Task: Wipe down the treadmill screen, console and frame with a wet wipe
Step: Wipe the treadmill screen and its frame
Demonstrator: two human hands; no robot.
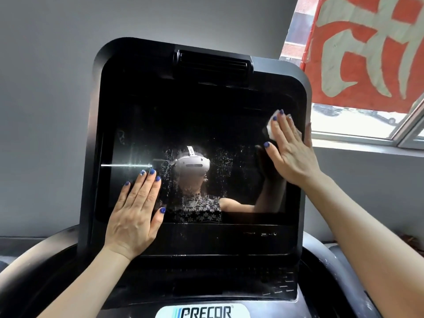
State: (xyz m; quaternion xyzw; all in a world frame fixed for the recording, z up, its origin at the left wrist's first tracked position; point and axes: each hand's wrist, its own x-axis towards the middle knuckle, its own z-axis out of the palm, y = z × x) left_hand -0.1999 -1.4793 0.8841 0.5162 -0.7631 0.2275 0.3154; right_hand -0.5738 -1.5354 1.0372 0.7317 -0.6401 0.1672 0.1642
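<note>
The treadmill's big black screen (pixel 229 125) fills the middle of the view, with streaks of moisture near its centre. My right hand (pixel 291 152) lies flat against the screen's right edge and presses a white wet wipe (pixel 271 125) under its fingers; only the wipe's left corner shows. My left hand (pixel 135 216) rests flat on the lower left of the screen, fingers spread, holding nothing. Below the screen sits the dark console (pixel 229 278) with a PRECOR label (pixel 204 312). The curved black frame (pixel 34 271) runs out to both sides.
A grey wall (pixel 46 111) stands behind the treadmill. At the upper right is a window (pixel 358 122) with a red and white banner (pixel 367 51) hanging over it. A vent housing (pixel 213 65) sits at the screen's top edge.
</note>
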